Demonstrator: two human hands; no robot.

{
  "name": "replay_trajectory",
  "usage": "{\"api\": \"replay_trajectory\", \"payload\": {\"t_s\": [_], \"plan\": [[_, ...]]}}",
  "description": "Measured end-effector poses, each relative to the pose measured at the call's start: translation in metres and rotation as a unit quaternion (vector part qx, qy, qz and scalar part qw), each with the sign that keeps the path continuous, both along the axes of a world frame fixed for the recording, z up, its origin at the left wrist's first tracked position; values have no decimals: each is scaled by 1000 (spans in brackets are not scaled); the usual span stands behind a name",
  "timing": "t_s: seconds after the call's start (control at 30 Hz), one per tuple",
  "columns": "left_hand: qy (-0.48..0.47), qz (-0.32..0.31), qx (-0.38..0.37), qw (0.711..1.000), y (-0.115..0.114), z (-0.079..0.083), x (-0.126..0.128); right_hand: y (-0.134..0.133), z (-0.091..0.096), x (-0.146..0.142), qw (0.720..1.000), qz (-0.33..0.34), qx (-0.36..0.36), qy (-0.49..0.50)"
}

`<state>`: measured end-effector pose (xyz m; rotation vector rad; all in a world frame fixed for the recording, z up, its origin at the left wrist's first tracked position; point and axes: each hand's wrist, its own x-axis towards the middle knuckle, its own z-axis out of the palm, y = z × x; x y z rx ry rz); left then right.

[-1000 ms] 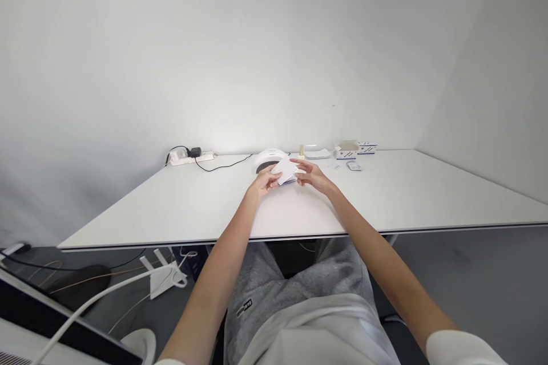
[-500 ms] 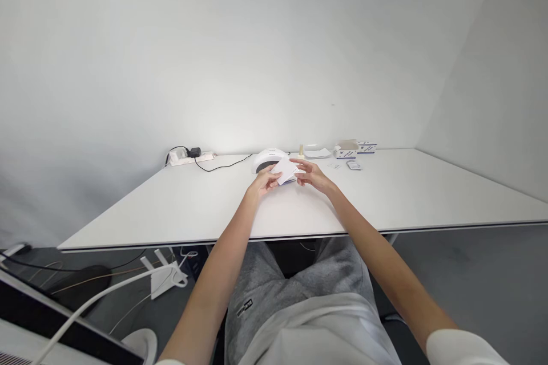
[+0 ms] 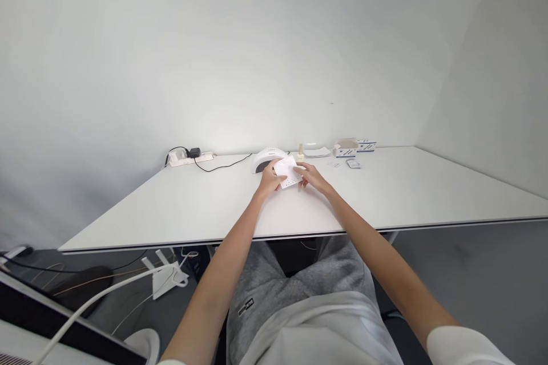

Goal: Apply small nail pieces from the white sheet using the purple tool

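Above the white table I hold a white card (image 3: 287,171), its lower part marked with rows of small dark dots. My left hand (image 3: 269,179) is closed on the card's left edge, with the thumb lying on its front. At the right edge, my right hand (image 3: 311,175) pinches the card between its fingers; the fingertips behind the card are hidden. Just behind the card stands a white dome-shaped lamp (image 3: 266,157) with a dark opening, partly covered by the card and my left hand.
A small bottle with a beige cap (image 3: 300,151) stands behind my right hand, beside a white tray (image 3: 317,153). Farther right are an opened box (image 3: 346,149), a second box (image 3: 366,146) and a small packet (image 3: 354,163). A power strip (image 3: 190,158) lies back left, its black cable (image 3: 222,167) trailing rightward.
The card has been turned so that its dotted face shows. My left hand has shifted slightly right and up, and the right hand's fingers have closed in on the card.
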<state>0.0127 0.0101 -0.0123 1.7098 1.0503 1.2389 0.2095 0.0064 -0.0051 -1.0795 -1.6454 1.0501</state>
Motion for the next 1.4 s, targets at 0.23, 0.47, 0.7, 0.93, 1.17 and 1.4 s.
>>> {"api": "replay_trajectory", "payload": {"t_s": [0.23,0.47,0.7,0.93,1.17,1.4], "plan": [[97,20,149,984,-2,-6,4,0,-13,-3,967,-83,118,-210],[137,33,176,974,1,-8,2,0,-10,-2,960,-94,110,-240],[154,38,169,973,1,-9,1,6,-13,-2,960,-102,90,-244],[150,29,164,974,0,-10,1,6,-12,-3,951,-116,106,-267],[149,32,140,978,1,-10,0,-1,-7,-4,940,-130,138,-284],[164,40,122,978,0,-12,0,-3,-7,-4,935,-122,169,-286]]}}
